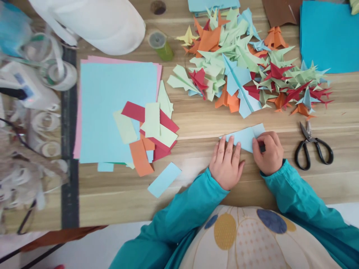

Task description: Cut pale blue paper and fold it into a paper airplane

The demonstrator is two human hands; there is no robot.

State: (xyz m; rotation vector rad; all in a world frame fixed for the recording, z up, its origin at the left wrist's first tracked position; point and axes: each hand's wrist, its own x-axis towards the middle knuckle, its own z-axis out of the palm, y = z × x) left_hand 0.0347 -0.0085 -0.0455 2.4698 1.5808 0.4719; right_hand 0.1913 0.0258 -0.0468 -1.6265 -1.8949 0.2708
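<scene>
A folded light blue paper (245,137) lies on the wooden table between my hands, its narrow tip pointing left. My left hand (226,160) rests flat with its fingers spread, the fingertips on the paper's lower left edge. At the paper's right end, my right hand (267,152) has curled fingers, with the thumb against the paper and a small black object (262,148) partly visible under the fingers. Whether it grips that object or only the paper is unclear. Black-handled scissors (309,144) lie to the right of my right hand.
Folded paper pieces (241,56) form a heap beyond my hands. At left are light blue sheets (112,86), loose strips (141,157) and a single blue strip (164,179). A green spool (164,50) stands near a white object (112,26). Blue sheets (329,37) lie back right.
</scene>
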